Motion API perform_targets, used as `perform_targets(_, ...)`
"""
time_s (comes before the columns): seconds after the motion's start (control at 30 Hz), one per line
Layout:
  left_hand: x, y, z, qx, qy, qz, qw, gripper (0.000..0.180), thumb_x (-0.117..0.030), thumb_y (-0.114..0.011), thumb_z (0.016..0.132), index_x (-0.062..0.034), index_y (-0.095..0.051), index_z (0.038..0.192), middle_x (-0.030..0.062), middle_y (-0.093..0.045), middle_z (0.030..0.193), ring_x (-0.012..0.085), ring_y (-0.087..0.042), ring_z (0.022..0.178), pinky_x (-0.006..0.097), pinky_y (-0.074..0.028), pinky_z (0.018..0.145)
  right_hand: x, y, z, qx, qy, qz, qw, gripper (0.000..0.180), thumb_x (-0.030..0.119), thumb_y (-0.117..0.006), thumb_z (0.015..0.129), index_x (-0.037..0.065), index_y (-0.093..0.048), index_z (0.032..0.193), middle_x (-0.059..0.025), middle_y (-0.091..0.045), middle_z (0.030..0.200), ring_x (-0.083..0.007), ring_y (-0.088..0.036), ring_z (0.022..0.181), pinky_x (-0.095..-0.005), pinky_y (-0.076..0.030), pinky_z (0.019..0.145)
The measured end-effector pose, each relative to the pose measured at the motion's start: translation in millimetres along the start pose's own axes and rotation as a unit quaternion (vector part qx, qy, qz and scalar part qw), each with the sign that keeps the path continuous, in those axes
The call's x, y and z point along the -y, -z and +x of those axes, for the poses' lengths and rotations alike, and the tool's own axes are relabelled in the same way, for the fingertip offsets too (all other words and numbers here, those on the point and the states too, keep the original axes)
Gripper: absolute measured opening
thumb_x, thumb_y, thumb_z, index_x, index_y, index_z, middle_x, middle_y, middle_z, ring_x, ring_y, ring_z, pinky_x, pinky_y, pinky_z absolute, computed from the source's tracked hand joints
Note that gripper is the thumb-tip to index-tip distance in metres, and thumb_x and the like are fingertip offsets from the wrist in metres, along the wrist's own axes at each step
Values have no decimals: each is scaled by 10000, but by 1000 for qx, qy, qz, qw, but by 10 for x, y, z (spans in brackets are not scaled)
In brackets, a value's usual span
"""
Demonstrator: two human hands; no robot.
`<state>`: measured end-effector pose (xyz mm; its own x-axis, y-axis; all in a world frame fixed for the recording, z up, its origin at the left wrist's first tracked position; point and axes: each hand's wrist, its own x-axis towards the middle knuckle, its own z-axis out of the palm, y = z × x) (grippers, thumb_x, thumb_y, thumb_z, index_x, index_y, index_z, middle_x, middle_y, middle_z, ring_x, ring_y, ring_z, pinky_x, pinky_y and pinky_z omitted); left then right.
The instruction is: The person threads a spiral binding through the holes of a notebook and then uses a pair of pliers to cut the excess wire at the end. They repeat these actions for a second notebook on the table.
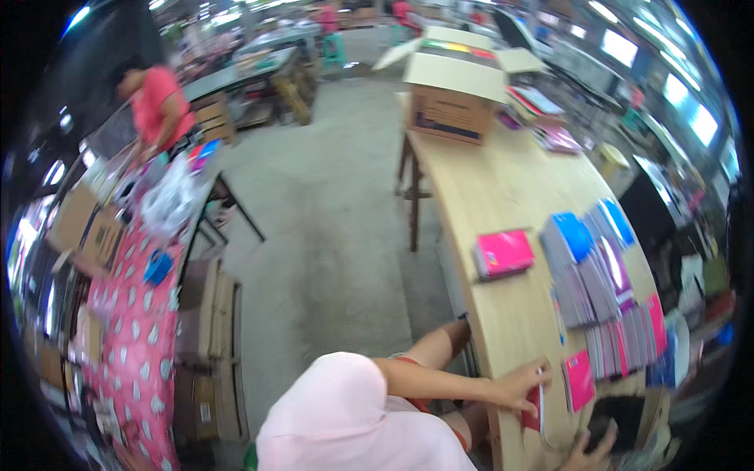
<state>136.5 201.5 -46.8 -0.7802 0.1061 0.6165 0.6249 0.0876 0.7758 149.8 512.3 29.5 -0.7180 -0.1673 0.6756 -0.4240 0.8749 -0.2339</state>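
Red notebook (534, 421) lies on the wooden table (503, 188), near its edge on my side, under my left hand (518, 389), fingers spread, thumb touching the cover. My right hand (594, 453) is blurred toward the table's right end; I cannot tell whether it pinches anything. Notebook stacks (581, 290) line the table's far side.

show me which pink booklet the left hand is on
The reddish-pink booklet under the left hand; the brighter pink booklet to its right and the pink stack farther up the wooden table are untouched.
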Motion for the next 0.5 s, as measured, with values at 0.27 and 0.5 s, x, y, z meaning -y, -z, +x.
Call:
perform_targets(0.27,-15,-29,64,18,37,-36,999,668,-258,-957,493,-68,-483,924,147,-429,1093,351,-471,1010,424,-420,847,954,-247,122,151,-121,174,966,646,264,-724,817,-15,-556,1375,-184,-634,1261,-324,-637,1123,-424,-487,1003)
perform_targets(0.5,109,-160,36,3,-31,-14,999,670,-224,-953,469,-76,-486,926,162,-424,1093,369,-474,1018,422,-422,848,1196,-726,48,273,-136,231,924,708,335,-756,780,-24,-566,1360,-175,-654,1215,-314,-648,1096,-423,-493,994)
